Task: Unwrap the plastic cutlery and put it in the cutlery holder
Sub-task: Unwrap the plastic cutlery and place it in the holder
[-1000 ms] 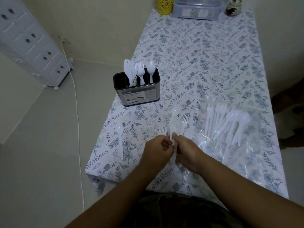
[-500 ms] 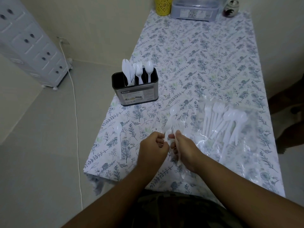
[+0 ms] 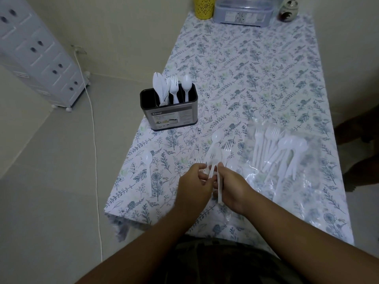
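My left hand point(image 3: 193, 184) and my right hand point(image 3: 232, 186) meet near the table's front edge, both pinching a clear-wrapped pack of white plastic cutlery point(image 3: 215, 158). A spoon head point(image 3: 216, 137) and fork tines point(image 3: 228, 145) stick out beyond my fingers. The metal cutlery holder point(image 3: 170, 114) stands at the table's left edge with knives, forks and a spoon upright in it. A loose white spoon point(image 3: 148, 167) lies left of my hands. More forks and spoons lie on a clear plastic bag point(image 3: 281, 156) to the right.
The table wears a floral cloth point(image 3: 246, 68). At its far end stand a yellow cup point(image 3: 204, 7), a lidded plastic container point(image 3: 244, 11) and a small jar point(image 3: 288, 11). A white drawer unit point(image 3: 39, 56) and a white cable point(image 3: 95, 160) are on the floor to the left.
My hands have stayed together on the wrapped pack, with small finger shifts. The view has drifted slightly; nothing else on the table has moved.
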`<state>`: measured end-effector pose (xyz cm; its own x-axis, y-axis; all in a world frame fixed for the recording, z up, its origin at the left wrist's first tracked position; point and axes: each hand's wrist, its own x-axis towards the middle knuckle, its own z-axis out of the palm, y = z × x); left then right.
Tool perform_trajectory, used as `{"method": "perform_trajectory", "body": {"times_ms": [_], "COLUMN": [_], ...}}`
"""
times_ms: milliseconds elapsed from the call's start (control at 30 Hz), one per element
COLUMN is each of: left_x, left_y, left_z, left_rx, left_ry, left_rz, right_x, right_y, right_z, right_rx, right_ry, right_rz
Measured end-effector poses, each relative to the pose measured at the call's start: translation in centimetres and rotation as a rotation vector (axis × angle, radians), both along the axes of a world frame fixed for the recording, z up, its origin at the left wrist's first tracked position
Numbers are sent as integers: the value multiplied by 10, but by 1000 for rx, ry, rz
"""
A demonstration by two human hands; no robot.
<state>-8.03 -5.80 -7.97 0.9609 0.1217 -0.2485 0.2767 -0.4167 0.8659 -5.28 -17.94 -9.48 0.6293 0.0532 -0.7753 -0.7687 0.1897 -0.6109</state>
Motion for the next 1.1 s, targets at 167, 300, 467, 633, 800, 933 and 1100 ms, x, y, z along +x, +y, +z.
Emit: {"method": "perform_trajectory", "body": {"times_ms": [167, 300, 467, 633, 800, 933, 1100], "left_x": [-3, -4, -1, 5, 7, 8, 11], "left_y": [-3, -4, -2, -1, 2, 3, 5], "left_z": [0, -7, -9, -8, -10, -10, -8], "left_rx": [-42, -22, -93, -80, -182, -135, -34], "left_ry": [-14, 23, 123, 193, 247, 200, 130], "left_rz": [-8, -25, 74, 67, 112, 137, 144], "right_x": [-4, -2, -4, -4, -1, -1, 1], "right_y": [0, -2, -1, 0, 0, 2, 5], "right_z": [3, 5, 9, 20, 15, 16, 18], "right_rx": [108, 186, 257, 275, 216, 111, 42], "right_ry": [28, 62, 96, 32, 17, -24, -57], "right_rz": [-83, -144, -138, -116, -61, -16, 65]}}
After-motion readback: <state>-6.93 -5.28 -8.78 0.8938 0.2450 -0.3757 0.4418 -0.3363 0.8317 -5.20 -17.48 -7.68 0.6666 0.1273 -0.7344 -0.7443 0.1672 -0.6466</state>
